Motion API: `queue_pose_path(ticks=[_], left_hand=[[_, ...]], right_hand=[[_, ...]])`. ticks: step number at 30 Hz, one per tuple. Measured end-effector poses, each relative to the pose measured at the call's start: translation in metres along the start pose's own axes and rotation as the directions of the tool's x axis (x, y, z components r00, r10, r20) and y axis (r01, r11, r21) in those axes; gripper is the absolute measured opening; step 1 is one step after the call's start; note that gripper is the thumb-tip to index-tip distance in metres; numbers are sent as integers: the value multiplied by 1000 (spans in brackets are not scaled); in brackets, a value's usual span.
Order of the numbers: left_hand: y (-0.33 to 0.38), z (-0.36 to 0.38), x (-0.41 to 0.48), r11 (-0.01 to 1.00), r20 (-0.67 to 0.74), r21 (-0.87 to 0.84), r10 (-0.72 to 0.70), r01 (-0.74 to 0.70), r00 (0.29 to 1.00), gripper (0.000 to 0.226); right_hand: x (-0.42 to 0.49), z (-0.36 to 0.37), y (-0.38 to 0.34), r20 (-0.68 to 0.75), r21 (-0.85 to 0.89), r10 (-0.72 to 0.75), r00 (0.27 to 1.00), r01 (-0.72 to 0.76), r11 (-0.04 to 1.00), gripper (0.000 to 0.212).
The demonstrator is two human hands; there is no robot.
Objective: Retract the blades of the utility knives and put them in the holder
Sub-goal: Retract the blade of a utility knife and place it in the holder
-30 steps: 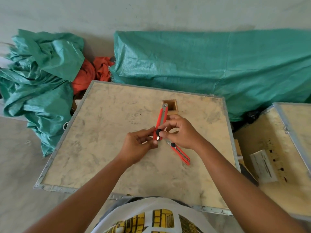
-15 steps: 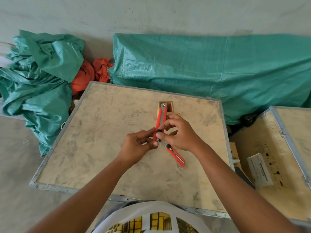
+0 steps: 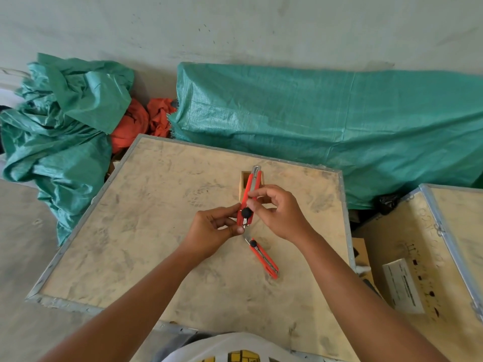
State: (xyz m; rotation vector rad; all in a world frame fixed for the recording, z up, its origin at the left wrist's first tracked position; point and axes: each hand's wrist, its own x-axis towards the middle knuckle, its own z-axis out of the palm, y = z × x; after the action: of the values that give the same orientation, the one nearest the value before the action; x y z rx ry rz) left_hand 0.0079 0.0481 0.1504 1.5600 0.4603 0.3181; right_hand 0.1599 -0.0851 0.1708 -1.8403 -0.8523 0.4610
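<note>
Two red utility knives in all: one knife (image 3: pixel 264 258) lies flat on the crate top (image 3: pixel 146 231), nearer its right edge, just below both hands. The left hand (image 3: pixel 213 231) and right hand (image 3: pixel 277 212) grip the second knife (image 3: pixel 248 199) together, its far end over the single wooden holder (image 3: pixel 245 182) toward the far edge.

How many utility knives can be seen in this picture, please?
2. One utility knife is held by both the left hand and right hand above the table. The other knife lies on the table, nearer the person.
</note>
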Motion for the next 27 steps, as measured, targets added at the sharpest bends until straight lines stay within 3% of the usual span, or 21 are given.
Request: queue_pose_path(ticks=[9,15,23,27], left_hand=[[-5,13,83,982,-37,181,-56,61,998,54],[-12,17,155,946,-3,324,-27,27,1000,58],[-60,28,209,774,-120,572,-248,271,961,80],[-79,36,213,721,-87,627,-311,295,946,49]], right_hand=[[77,-29,28,-100,50,143,985,-138,989,23],[134,-37,47,-121,37,187,975,-183,982,31],[167,-24,97,-210,-100,220,953,-245,964,32],[167,-13,115,-221,-155,248,943,-285,946,32]])
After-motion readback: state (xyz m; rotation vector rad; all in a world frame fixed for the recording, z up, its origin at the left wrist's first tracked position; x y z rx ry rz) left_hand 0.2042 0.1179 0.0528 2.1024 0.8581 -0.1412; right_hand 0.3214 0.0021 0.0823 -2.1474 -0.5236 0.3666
